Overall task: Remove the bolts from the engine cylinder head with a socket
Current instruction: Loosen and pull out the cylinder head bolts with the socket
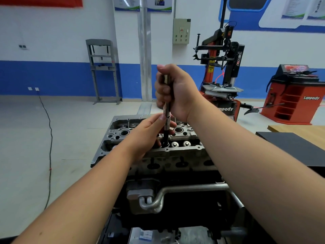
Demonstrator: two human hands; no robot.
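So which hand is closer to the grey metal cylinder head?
Left. The left hand pinches the long socket tool low down, just above the cylinder head; the right hand grips the tool higher up.

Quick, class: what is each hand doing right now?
Left hand: pinching the lower shaft of the socket tool.
Right hand: closed around its top.

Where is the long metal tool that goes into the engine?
In the head view it stands upright at center: the right hand grips the socket tool on top, the left hand steadies it lower, its tip in the cylinder head.
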